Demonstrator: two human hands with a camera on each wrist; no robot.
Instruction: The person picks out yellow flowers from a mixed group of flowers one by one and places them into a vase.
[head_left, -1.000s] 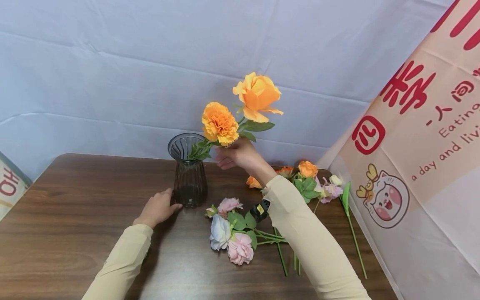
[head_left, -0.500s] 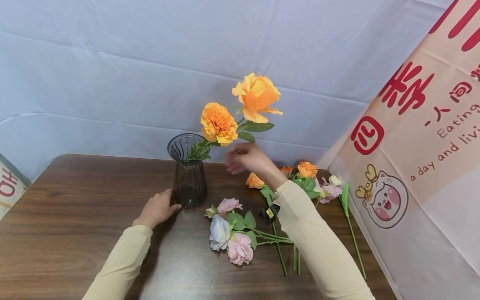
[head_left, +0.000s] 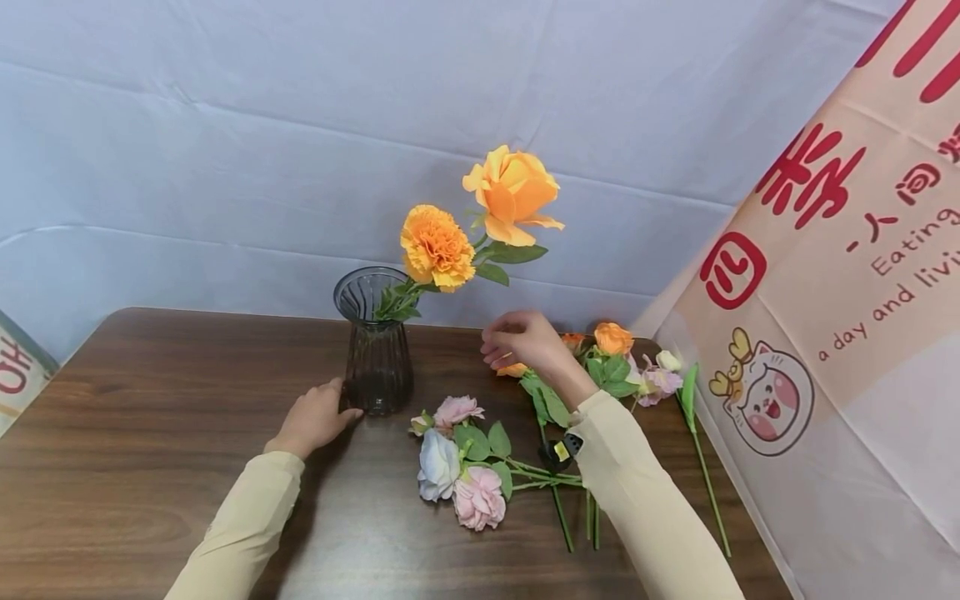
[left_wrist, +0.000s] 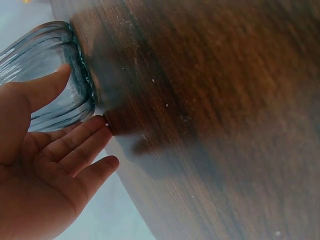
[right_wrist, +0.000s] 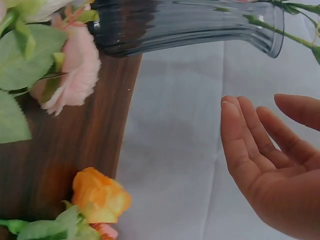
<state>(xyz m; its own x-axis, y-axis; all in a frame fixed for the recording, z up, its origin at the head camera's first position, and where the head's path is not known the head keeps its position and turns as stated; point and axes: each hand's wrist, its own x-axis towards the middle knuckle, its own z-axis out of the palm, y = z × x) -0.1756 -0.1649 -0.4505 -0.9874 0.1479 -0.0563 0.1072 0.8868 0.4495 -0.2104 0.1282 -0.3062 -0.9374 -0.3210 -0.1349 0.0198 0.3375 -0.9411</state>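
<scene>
A grey ribbed glass vase [head_left: 378, 367] stands upright at the back of the wooden table. An orange carnation [head_left: 437, 248] and a larger orange rose [head_left: 513, 193] lean rightward out of its mouth. My left hand [head_left: 315, 419] rests on the table at the vase's lower left; in the left wrist view its thumb [left_wrist: 52, 86] overlaps the glass base, with fairly straight fingers alongside. Right of the vase, my right hand [head_left: 528, 346] hovers with loosely bent fingers and holds nothing. Beneath it, partly covered, lies a small orange flower [right_wrist: 100, 195].
Pink and pale blue roses [head_left: 457, 467] lie on the table in front of the vase. More flowers sit at the right, including an orange bloom [head_left: 613, 339], lilac petals [head_left: 656, 383] and a long green stem [head_left: 708, 475]. A printed cloth [head_left: 772, 400] borders the table's right side.
My right hand has let go of the orange flowers' stems and moved right and down, away from the vase. The flowers stay leaning in the vase. My left hand has stayed put.
</scene>
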